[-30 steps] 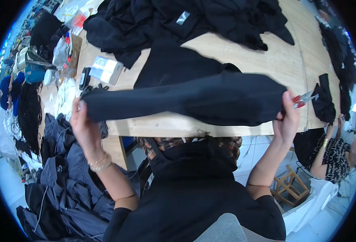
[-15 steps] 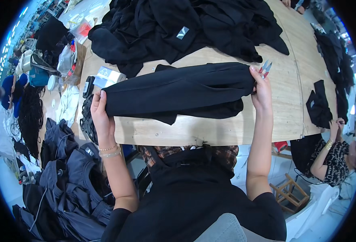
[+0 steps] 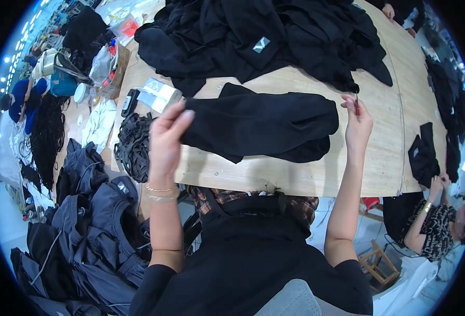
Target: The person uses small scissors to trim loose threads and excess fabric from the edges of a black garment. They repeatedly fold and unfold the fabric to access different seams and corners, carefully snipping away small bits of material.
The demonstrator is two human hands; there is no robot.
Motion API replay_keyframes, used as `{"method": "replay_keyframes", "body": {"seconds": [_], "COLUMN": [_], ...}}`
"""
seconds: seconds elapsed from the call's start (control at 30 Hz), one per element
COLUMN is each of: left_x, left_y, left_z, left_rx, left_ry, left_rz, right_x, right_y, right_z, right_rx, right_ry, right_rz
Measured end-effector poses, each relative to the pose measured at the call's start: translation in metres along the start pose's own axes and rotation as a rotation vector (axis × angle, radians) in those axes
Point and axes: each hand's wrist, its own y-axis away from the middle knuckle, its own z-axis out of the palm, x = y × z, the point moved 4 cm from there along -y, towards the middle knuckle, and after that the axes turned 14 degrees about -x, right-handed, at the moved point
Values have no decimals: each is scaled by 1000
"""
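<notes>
Snips [image 3: 357, 109] are held in the curled right hand [image 3: 358, 127]; whether cloth [image 3: 259, 124] is pinched by the left hand [image 3: 166, 134] cannot be told.

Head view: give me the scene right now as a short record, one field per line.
Left hand: at the left end of the black garment; grip unclear
Right hand: holding red-handled snips, apart from that garment
Black garment: appears to lie on the wooden table
Beyond it: pile of black garments
Left side: white-and-blue box, bundle of dark strips
Lower left: dark grey garments
Far right: co-worker's hands
</notes>
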Motion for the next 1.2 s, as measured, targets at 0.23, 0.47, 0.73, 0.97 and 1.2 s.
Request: {"method": "replay_keyframes", "body": {"seconds": [0.23,0.47,0.73,0.97,1.2], "left_x": [9,9,10,-39,-42], "left_y": [-25,-17,-9,-22,5], "left_z": [90,69,56,52,93], "left_rx": [-337,-635,-523,-61,-391], "left_ry": [31,-356,-649,-34,207], "left_rz": [-105,-333,-450,-231,-259], "right_x": [-134,-104,-97,-110,-67], "right_y": [30,-17,-22,95,85], "right_z": [82,46,27,82,102], "right_rx": [-706,-374,-511,-1237,-629], "right_ry": [-432,-771,-855,-510,-559], "right_rz": [-208,47,-55,-217,52]}}
